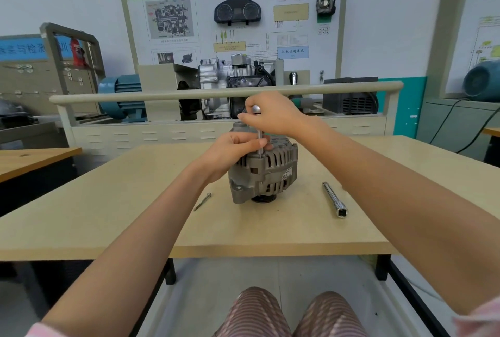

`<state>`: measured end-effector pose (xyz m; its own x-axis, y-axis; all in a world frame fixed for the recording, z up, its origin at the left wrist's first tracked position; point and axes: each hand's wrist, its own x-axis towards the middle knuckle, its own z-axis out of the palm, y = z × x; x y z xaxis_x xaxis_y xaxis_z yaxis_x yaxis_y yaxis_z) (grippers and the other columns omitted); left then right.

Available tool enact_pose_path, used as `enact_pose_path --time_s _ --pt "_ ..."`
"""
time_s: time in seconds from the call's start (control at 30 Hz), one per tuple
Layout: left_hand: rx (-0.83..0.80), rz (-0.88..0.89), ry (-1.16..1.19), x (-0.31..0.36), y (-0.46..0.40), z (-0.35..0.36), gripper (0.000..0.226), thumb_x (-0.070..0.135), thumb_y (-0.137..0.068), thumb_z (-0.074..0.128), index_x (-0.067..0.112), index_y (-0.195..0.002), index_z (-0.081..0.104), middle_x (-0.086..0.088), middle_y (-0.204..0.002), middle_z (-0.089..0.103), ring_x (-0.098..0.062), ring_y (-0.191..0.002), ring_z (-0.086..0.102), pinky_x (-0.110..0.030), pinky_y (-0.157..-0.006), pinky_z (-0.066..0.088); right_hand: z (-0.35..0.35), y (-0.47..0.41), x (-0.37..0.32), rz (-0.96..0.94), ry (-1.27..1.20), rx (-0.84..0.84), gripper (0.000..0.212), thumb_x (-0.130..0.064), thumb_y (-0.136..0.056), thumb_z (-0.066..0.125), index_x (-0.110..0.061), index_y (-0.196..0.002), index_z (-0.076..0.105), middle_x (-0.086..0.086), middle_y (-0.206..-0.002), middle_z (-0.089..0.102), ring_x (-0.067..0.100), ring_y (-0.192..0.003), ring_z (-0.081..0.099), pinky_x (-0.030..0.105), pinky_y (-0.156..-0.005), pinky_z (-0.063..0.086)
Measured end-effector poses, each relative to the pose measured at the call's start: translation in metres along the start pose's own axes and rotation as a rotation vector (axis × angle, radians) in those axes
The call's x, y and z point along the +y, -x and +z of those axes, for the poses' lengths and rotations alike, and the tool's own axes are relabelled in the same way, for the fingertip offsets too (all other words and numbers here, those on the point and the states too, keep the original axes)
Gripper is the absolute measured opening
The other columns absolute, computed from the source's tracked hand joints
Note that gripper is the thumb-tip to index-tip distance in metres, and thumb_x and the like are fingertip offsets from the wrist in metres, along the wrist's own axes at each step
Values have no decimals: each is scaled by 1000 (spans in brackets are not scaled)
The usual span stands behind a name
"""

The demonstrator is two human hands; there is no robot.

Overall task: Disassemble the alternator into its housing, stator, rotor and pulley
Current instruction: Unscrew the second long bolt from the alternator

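Observation:
A grey ribbed alternator (266, 171) stands on the wooden table (135, 201) with its dark pulley (263, 198) underneath. My left hand (232, 151) curls over the alternator's top left edge and holds it. A long thin metal bolt or tool (260, 144) rises upright from the housing's top; my right hand (270, 117) grips its rounded upper end. The lower part of the shaft runs down into the housing.
A loose long bolt (202, 201) lies on the table left of the alternator. A metal socket extension bar (334, 199) lies to its right. A beige rail (224, 93) and a training stand with a gearbox stand behind the table.

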<state>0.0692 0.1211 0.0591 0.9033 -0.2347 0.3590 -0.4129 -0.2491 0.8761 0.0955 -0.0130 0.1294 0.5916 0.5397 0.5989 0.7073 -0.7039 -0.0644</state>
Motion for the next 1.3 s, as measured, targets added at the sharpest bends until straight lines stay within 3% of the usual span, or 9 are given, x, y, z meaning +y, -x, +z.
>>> enact_pose_path --time_s 0.17,0.3,0.47,0.6,0.7,0.87,1.0,1.17,1.3 --pt "78 33 36 0 -1 4 8 15 -87 68 16 -83 75 4 -85 76 -6 -84 70 -16 -75 51 0 0 -6 31 194 36 31 -27 -92 48 -16 -64 40 -6 -57 37 16 -60 41 26 -46 22" --pt "141 52 12 2 -2 8 13 8 -85 69 19 -78 74 10 -73 74 2 -71 68 -10 -65 50 6 -1 -22 286 543 94 20 -15 -92 47 -14 -72 44 -1 -58 35 16 -48 35 23 -43 21" --pt "162 40 -20 2 -3 12 10 7 -86 68 16 -82 69 11 -69 72 -1 -69 66 -15 -69 50 9 2 -29 341 610 115 14 -14 -90 50 -14 -76 47 -1 -57 34 14 -45 31 23 -42 20" --pt "96 31 -22 1 1 7 6 13 -89 65 15 -86 70 10 -79 74 -1 -78 66 -15 -75 49 6 5 -26 183 533 169 17 -22 -91 46 -15 -76 47 -1 -60 38 17 -53 38 25 -44 21" --pt "46 27 -13 -1 2 2 10 20 -91 63 17 -89 73 7 -92 75 -7 -93 68 -21 -88 50 6 4 -20 72 341 182 33 -27 -91 44 -19 -58 40 -5 -57 40 17 -60 43 27 -54 32" --pt "2 26 23 0 4 2 20 24 -92 62 29 -79 77 3 -101 75 -10 -100 68 -16 -80 50 13 2 -8 125 -216 180 45 -22 -89 50 -19 -49 29 -3 -49 30 16 -53 32 27 -60 25" --pt "23 12 32 0 2 2 11 21 -90 65 20 -92 76 0 -100 75 -12 -99 69 -19 -83 50 15 0 -7 99 -314 177 44 -21 -88 52 -19 -48 32 1 -53 35 16 -57 36 25 -56 29" --pt "48 18 54 2 2 3 8 14 -87 67 16 -84 75 3 -85 76 -5 -82 70 -11 -70 50 8 2 -8 98 89 149 40 -24 -90 46 -18 -53 31 -4 -51 33 15 -51 35 29 -50 23" --pt "96 15 71 5 1 6 13 9 -84 70 20 -78 76 5 -82 76 -3 -77 70 -12 -67 51 8 2 -16 220 435 160 24 -21 -92 43 -15 -69 45 -2 -59 36 18 -54 40 25 -45 21"
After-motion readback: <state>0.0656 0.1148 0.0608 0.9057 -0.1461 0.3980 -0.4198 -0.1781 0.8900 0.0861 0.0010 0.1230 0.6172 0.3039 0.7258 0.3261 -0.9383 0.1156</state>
